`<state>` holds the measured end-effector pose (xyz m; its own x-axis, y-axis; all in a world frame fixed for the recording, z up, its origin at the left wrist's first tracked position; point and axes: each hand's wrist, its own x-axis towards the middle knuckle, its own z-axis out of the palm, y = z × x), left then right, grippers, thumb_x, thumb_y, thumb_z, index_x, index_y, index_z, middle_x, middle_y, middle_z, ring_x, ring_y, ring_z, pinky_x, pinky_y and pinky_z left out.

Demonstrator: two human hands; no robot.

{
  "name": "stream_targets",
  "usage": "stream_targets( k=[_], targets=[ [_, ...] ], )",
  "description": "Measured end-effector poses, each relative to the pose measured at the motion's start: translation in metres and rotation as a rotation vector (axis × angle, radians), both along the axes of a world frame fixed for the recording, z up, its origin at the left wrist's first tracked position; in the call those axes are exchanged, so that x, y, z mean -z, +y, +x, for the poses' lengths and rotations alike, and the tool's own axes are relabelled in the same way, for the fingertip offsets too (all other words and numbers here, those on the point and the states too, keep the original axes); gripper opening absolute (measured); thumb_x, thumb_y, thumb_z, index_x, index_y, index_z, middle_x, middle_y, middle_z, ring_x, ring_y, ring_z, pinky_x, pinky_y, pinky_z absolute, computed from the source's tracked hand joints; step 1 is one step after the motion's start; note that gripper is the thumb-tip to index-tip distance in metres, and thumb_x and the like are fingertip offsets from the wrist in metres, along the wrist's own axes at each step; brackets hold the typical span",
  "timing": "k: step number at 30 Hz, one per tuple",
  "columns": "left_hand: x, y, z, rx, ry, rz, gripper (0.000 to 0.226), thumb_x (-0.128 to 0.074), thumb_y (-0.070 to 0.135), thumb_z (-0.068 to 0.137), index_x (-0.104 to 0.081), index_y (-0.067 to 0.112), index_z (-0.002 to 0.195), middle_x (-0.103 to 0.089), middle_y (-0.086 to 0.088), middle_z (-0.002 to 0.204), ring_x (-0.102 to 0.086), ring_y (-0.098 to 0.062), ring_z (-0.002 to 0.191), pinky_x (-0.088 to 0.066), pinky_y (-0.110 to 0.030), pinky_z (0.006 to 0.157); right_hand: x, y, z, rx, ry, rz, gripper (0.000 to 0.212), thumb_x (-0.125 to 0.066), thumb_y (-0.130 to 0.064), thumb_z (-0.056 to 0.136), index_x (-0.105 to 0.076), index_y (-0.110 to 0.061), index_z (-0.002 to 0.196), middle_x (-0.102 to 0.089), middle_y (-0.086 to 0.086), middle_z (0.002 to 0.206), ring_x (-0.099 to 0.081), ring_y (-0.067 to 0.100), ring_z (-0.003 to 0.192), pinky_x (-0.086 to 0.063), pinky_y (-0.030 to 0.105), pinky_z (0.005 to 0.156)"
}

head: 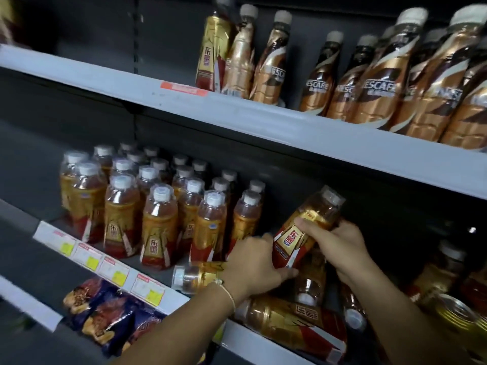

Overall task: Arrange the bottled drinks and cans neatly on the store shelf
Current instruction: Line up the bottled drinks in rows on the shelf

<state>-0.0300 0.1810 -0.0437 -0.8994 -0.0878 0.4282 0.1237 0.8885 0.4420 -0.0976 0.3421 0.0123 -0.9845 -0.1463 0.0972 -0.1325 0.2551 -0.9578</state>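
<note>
Both hands hold one gold-and-red drink bottle (303, 230), tilted with its cap up and to the right, above the middle shelf (263, 335). My right hand (340, 246) grips its upper body. My left hand (253, 262) grips its red base from the left. Several matching bottles (158, 227) stand upright in rows to the left. Below the hands, several more bottles lie on their sides: one (197, 276) with its cap to the left and one (292, 322) along the shelf's front edge.
The upper shelf (263, 122) carries brown coffee bottles (374, 83) and one gold-and-red bottle (212, 54) at their left end. Price tags (116, 270) line the middle shelf's edge. Snack bags (110, 312) lie below. Gold cans (458, 312) and more bottles crowd the right.
</note>
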Motion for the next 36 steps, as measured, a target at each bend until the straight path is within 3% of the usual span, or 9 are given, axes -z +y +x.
stream_targets(
  k=[3, 6, 13, 17, 21, 26, 31, 36],
  targets=[
    [0.01, -0.024, 0.0, -0.008, -0.002, -0.077, 0.047, -0.057, 0.057, 0.085, -0.058, 0.02, 0.113, -0.066, -0.001, 0.102, -0.063, -0.021, 0.091, -0.054, -0.033, 0.076, 0.009, -0.024, -0.006, 0.022, 0.047, 0.059, 0.057, -0.088, -0.059, 0.037, -0.074, -0.034, 0.087, -0.077, -0.012, 0.082, -0.075, 0.012, 0.08, -0.058, 0.043, 0.086],
    [0.023, -0.042, 0.0, 0.084, -0.049, -0.174, 0.034, -0.05, 0.047, 0.091, -0.061, 0.02, 0.11, -0.067, -0.005, 0.102, -0.063, -0.025, 0.094, -0.053, -0.035, 0.078, 0.022, -0.037, -0.018, 0.066, 0.103, 0.107, 0.038, -0.09, -0.049, 0.051, -0.073, -0.038, 0.083, -0.076, -0.012, 0.082, -0.073, 0.01, 0.082, -0.059, 0.043, 0.087],
    [0.038, -0.049, -0.002, 0.142, -0.053, -0.241, 0.039, -0.035, 0.049, 0.097, -0.056, 0.019, 0.107, -0.061, -0.007, 0.099, -0.059, -0.025, 0.089, -0.049, -0.035, 0.075, 0.045, -0.06, -0.044, 0.129, 0.064, 0.193, 0.025, -0.091, -0.034, 0.067, -0.069, -0.031, 0.08, -0.074, -0.005, 0.086, -0.071, 0.016, 0.086, -0.058, 0.046, 0.088],
    [0.042, -0.047, -0.002, 0.134, -0.021, -0.321, 0.04, -0.028, 0.049, 0.098, -0.053, 0.018, 0.105, -0.059, -0.008, 0.096, -0.058, -0.026, 0.085, -0.043, -0.036, 0.071, 0.055, -0.073, -0.053, 0.135, 0.023, 0.231, 0.024, -0.089, -0.031, 0.071, -0.07, -0.028, 0.085, -0.073, -0.003, 0.09, -0.069, 0.018, 0.089, -0.056, 0.047, 0.091],
    [0.045, -0.048, -0.001, 0.125, -0.02, -0.366, 0.041, -0.024, 0.048, 0.099, -0.05, 0.018, 0.108, -0.059, -0.009, 0.098, -0.057, -0.026, 0.085, -0.041, -0.038, 0.072, 0.06, -0.084, -0.062, 0.157, 0.046, 0.252, 0.02, -0.086, -0.033, 0.073, -0.067, -0.028, 0.076, -0.071, -0.005, 0.085, -0.068, 0.018, 0.087, -0.056, 0.045, 0.09],
    [0.047, -0.048, -0.002, 0.136, -0.034, -0.384, 0.042, -0.021, 0.048, 0.1, -0.049, 0.02, 0.112, -0.06, -0.007, 0.102, -0.057, -0.025, 0.087, -0.044, -0.04, 0.075, 0.067, -0.09, -0.069, 0.14, 0.101, 0.343, 0.028, -0.077, -0.044, 0.077, -0.067, -0.027, 0.097, -0.07, -0.001, 0.096, -0.067, 0.021, 0.093, -0.054, 0.043, 0.091],
    [0.047, -0.047, 0.0, 0.146, -0.013, -0.375, 0.044, -0.019, 0.048, 0.101, -0.05, 0.021, 0.116, -0.061, -0.004, 0.103, -0.057, -0.022, 0.086, -0.046, -0.037, 0.076, 0.068, -0.092, -0.073, 0.112, 0.105, 0.337, 0.022, -0.076, -0.034, 0.083, -0.067, -0.025, 0.1, -0.069, 0.002, 0.1, -0.065, 0.022, 0.097, -0.053, 0.043, 0.093],
    [0.05, -0.048, -0.002, 0.148, -0.016, -0.36, 0.047, -0.018, 0.049, 0.1, -0.051, 0.021, 0.119, -0.062, -0.004, 0.104, -0.057, -0.022, 0.089, -0.046, -0.038, 0.077, 0.07, -0.09, -0.073, 0.087, 0.138, 0.356, 0.036, -0.074, -0.038, 0.087, -0.061, -0.024, 0.117, -0.068, 0.001, 0.107, -0.064, 0.021, 0.103, -0.051, 0.046, 0.096]
  ],
)
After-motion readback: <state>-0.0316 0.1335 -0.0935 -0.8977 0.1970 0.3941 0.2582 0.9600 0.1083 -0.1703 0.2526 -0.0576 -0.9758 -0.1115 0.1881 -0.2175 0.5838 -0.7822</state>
